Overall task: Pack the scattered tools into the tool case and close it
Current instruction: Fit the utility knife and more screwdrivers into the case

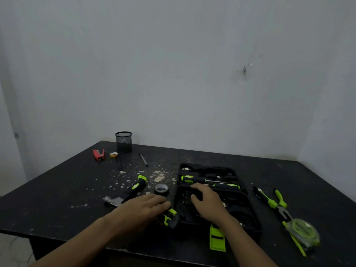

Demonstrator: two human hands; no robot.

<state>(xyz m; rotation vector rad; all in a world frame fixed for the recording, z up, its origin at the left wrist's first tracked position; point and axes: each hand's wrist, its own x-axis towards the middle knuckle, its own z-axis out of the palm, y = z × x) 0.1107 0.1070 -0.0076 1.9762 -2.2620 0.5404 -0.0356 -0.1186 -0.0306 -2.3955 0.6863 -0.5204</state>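
Note:
The black tool case [248, 214] lies open on the dark table, with two green-and-black screwdrivers [194, 179] in its far half. My right hand [209, 204] rests flat inside the near half, fingers spread, nothing visibly in it. My left hand [143, 209] lies just left of the case, over a green-and-black tool [169, 218] at the case's edge; whether it grips the tool is unclear. A hammer [125, 195] and a roll of black tape [161, 188] lie left of the case. Pliers [277, 203] and a green tape measure [302, 231] lie to the right.
A green case latch [217, 238] hangs over the table's front edge. At the back left stand a black mesh cup [123, 142], a red tool [98, 154], a small yellow tape roll [113, 154] and two pens [143, 159]. A wall rises behind the table.

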